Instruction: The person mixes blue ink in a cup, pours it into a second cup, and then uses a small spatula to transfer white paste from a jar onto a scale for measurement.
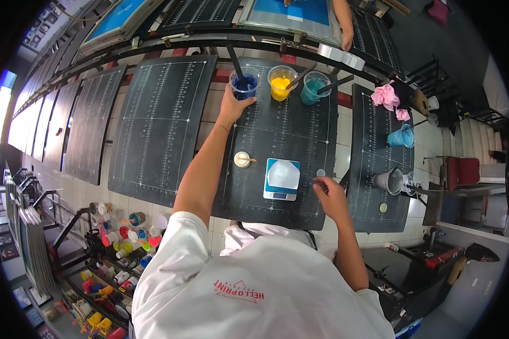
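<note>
At the far side of the dark gridded board (pixel 288 127), my left hand (pixel 237 105) is wrapped round a clear plastic cup of dark blue ink (pixel 243 87). A dark stirring stick (pixel 235 61) leans out of that cup. To its right stand a cup of yellow ink (pixel 280 86) and a cup of teal ink (pixel 311 93), each with a stick. My right hand (pixel 331 198) holds nothing, its fingers loosely bent beside a small round disc (pixel 320 173). Left of that hand lies a digital scale (pixel 281 189) bearing a white sheet (pixel 284 174). A small open jar (pixel 241 159) stands nearer the left edge.
Another board (pixel 382 164) on the right carries pink cloth (pixel 385 96), a light-blue cup (pixel 400 136) and a grey container (pixel 388 181). More boards (pixel 158 121) extend left. Across the rail, another person's hand (pixel 346 39) is by a blue screen frame. Ink tubs (pixel 124 231) crowd the lower left.
</note>
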The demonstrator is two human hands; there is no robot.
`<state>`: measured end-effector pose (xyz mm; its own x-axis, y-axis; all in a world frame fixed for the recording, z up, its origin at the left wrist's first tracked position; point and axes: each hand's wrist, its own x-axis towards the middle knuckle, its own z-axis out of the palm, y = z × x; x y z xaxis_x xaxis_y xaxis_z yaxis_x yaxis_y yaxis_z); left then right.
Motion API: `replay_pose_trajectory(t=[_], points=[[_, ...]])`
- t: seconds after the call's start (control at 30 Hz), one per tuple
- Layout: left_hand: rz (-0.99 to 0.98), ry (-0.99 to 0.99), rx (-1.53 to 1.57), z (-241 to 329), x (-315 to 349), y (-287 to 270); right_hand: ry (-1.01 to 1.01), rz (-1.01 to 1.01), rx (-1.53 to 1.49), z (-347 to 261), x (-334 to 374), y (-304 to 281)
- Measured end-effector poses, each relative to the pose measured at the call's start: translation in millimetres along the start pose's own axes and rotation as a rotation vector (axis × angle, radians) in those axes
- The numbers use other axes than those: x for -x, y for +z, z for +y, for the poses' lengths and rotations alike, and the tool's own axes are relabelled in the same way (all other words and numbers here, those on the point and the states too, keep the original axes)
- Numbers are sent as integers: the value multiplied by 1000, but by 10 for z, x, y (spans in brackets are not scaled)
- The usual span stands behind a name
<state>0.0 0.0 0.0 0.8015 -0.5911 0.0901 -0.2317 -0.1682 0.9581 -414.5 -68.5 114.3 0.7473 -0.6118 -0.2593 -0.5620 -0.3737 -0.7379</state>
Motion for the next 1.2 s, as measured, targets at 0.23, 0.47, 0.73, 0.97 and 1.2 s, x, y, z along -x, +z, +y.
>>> replay_pose_trajectory(t=[0.23, 0.47, 0.73, 0.97, 1.2], points=[[64, 51, 46, 166, -221, 5, 78, 23, -68, 273, 76, -188], [163, 40, 348, 490, 36, -88, -76, -50, 10, 84, -312, -203], [210, 48, 636, 1040, 924, -746, -362, -180, 132, -191, -951, 153], [242, -14, 671, 1062, 2169, -1040, -522, -411, 125, -878, -1067, 277], [285, -172, 504, 996, 2913, -885, -921, -307, 329, -1327, -1282, 678]])
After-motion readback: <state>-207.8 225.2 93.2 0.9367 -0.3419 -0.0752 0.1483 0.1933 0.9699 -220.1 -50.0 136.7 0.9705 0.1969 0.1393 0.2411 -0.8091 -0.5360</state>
